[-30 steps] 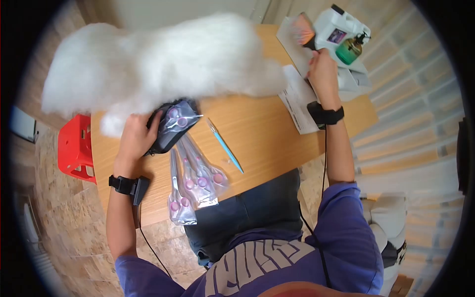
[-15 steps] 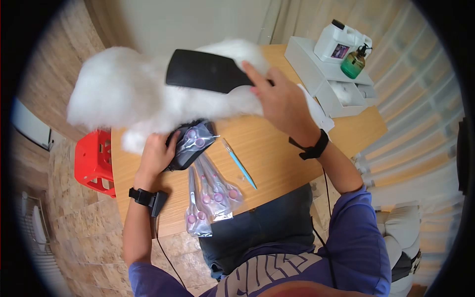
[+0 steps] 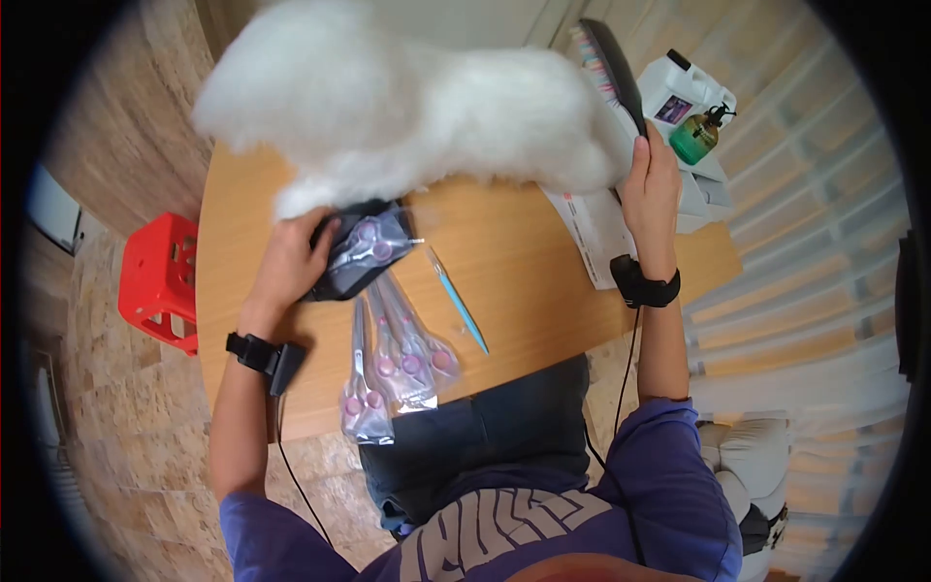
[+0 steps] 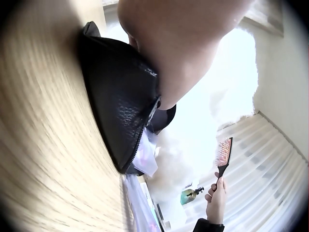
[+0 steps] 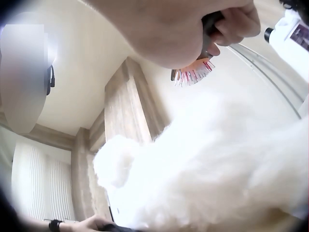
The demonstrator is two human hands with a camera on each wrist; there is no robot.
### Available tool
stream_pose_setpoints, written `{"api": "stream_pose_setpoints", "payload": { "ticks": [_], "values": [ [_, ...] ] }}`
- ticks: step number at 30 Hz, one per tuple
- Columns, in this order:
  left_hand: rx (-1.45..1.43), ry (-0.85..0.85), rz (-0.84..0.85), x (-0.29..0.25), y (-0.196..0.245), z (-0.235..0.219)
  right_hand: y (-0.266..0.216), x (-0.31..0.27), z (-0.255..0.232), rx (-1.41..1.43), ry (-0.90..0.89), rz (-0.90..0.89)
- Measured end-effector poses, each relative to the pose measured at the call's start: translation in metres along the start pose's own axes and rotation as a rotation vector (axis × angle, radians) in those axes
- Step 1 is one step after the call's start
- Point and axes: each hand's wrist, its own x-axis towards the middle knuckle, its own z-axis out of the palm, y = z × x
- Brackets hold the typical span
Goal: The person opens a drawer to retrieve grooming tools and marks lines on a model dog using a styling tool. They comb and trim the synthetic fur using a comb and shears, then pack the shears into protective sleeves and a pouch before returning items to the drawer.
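Observation:
My right hand [image 3: 652, 186] grips the handle of a black paddle brush [image 3: 617, 73], raised at the animal's right end with its coloured bristles facing left. A fluffy white animal [image 3: 446, 107] lies or stands across the table's far side. My left hand [image 3: 291, 260] holds the edge of a black zippered pouch [image 3: 339, 276], with bagged scissors [image 3: 373, 242] on top of it. In the left wrist view the pouch [image 4: 118, 92] stands against the palm. The right wrist view shows the brush's bristles [image 5: 193, 75] above the white fur [image 5: 207, 164].
More bagged scissors [image 3: 398, 359] and a blue pen-like tool [image 3: 460, 306] lie on the wooden table [image 3: 524, 281]. Papers [image 3: 593, 233], a white jug [image 3: 669, 87] and a green pump bottle [image 3: 695, 138] are at the right. A red stool [image 3: 160, 276] stands left of the table.
The brush has swept from over the animal's back out to the right, turning from flat to upright. My left hand still holds the pouch. The head view has shifted.

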Motion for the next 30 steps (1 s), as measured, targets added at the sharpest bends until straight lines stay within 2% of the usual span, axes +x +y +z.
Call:
{"api": "stream_pose_setpoints", "payload": {
  "ticks": [1,2,3,5,6,9,11,13,15,17,21,24,26,28,30],
  "values": [
    [0.004,0.012,0.022,0.000,0.000,0.000,0.005,-0.006,-0.005,-0.082,-0.096,0.050],
    [-0.008,0.003,0.028,-0.001,0.000,0.001,0.018,-0.017,-0.002,-0.087,-0.071,-0.014],
    [0.016,0.010,0.030,-0.002,-0.002,0.002,0.029,-0.026,-0.001,-0.108,-0.064,-0.005],
    [0.021,0.002,0.075,0.002,-0.003,0.003,0.038,-0.039,-0.008,-0.145,-0.115,0.088],
    [0.017,0.004,0.046,0.002,-0.003,0.003,0.038,-0.039,-0.018,-0.154,-0.125,0.145],
    [0.001,-0.023,-0.013,0.002,0.000,0.003,0.056,-0.032,-0.040,-0.266,-0.047,0.229],
    [0.003,-0.049,-0.049,0.002,-0.001,0.004,0.084,-0.029,-0.055,-0.334,0.031,0.192],
    [0.016,-0.020,-0.034,0.002,-0.003,0.006,0.101,-0.023,-0.075,-0.394,-0.064,0.272],
    [0.023,-0.006,-0.001,0.001,-0.006,0.007,0.111,-0.019,-0.088,-0.404,-0.037,0.319],
    [0.025,0.012,0.038,0.002,-0.007,0.009,0.109,-0.017,-0.104,-0.458,-0.040,0.477],
    [0.027,-0.004,0.000,0.003,-0.001,0.007,0.105,-0.026,-0.120,-0.521,-0.022,0.466],
    [0.028,-0.017,-0.030,0.001,0.000,0.006,0.092,-0.027,-0.121,-0.548,-0.108,0.507],
    [0.025,-0.024,-0.014,0.002,0.002,0.007,0.103,-0.023,-0.112,-0.617,-0.131,0.361],
    [0.002,-0.034,-0.063,0.002,0.006,0.006,0.113,-0.014,-0.106,-0.620,-0.102,0.330],
    [0.030,-0.016,-0.015,0.002,-0.001,0.007,0.114,-0.004,-0.103,-0.610,-0.070,0.285]
  ]
}}
